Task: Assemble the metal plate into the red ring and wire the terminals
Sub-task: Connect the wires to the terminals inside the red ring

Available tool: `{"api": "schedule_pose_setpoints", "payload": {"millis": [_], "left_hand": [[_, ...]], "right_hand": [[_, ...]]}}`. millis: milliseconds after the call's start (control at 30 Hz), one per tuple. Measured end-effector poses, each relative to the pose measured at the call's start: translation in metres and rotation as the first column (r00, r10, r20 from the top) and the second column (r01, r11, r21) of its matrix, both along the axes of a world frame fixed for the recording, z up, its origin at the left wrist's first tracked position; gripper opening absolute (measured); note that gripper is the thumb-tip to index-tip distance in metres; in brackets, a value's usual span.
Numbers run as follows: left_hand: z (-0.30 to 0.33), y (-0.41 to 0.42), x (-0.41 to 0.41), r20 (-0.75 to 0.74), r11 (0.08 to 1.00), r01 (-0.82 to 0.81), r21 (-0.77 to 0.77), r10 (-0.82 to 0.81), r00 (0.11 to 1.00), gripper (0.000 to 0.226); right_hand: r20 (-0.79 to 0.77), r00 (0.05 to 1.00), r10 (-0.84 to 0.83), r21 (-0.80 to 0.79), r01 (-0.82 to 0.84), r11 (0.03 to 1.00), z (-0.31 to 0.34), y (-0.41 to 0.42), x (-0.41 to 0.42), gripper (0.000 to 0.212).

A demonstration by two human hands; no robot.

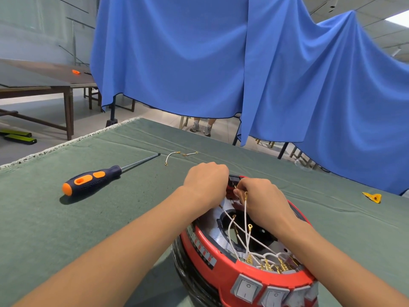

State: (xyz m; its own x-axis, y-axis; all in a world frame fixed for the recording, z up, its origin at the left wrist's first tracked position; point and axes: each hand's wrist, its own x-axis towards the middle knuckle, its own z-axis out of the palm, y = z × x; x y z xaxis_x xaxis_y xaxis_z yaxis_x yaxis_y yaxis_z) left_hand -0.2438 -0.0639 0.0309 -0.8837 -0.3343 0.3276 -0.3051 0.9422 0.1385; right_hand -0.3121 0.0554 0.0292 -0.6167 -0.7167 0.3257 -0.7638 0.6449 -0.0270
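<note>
The red ring [223,255] sits on the green table at the lower right, with grey rocker switches [246,289] on its near side. A shiny metal plate [218,234] lies inside it, crossed by several white wires [245,218] with brass terminals. My left hand [207,185] is closed over the ring's far rim. Next to it, my right hand [263,202] pinches a white wire near its ring terminal. What my left fingers hold is hidden.
An orange and navy screwdriver [93,179] lies left of the hands on the green cloth [66,218]. Two short spare wires [177,155] rest beyond the hands. A yellow piece [373,197] lies at the right. Blue drapes [221,63] hang behind the table.
</note>
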Motion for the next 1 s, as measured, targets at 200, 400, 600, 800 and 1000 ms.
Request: {"api": "schedule_pose_setpoints", "payload": {"millis": [200,400,600,800,1000], "left_hand": [[0.002,-0.001,0.000,0.004,1.000,-0.001,0.005,0.001,1.000,0.024],[0.001,-0.003,-0.002,0.014,1.000,0.002,0.014,-0.002,1.000,0.023],[0.000,-0.006,-0.005,0.010,0.998,-0.001,0.063,0.000,1.000,0.021],[0.003,-0.018,-0.010,-0.016,0.917,-0.069,0.393,0.082,0.996,0.020],[-0.017,-0.069,-0.017,-0.108,0.676,-0.109,0.729,0.270,0.957,0.024]], "right_hand": [[0.055,0.998,0.002,-0.003,-0.002,1.000,0.002,-0.003,-0.002,0.017],[0.044,0.999,-0.013,0.035,0.012,0.999,0.006,-0.009,-0.001,0.022],[-0.029,1.000,-0.001,0.071,0.003,0.997,0.008,-0.010,-0.001,0.022],[-0.079,0.996,-0.040,-0.153,0.027,0.988,0.029,-0.013,-0.010,0.015],[0.080,0.996,-0.046,-0.128,0.056,0.990,0.007,-0.024,-0.031,0.027]]}}
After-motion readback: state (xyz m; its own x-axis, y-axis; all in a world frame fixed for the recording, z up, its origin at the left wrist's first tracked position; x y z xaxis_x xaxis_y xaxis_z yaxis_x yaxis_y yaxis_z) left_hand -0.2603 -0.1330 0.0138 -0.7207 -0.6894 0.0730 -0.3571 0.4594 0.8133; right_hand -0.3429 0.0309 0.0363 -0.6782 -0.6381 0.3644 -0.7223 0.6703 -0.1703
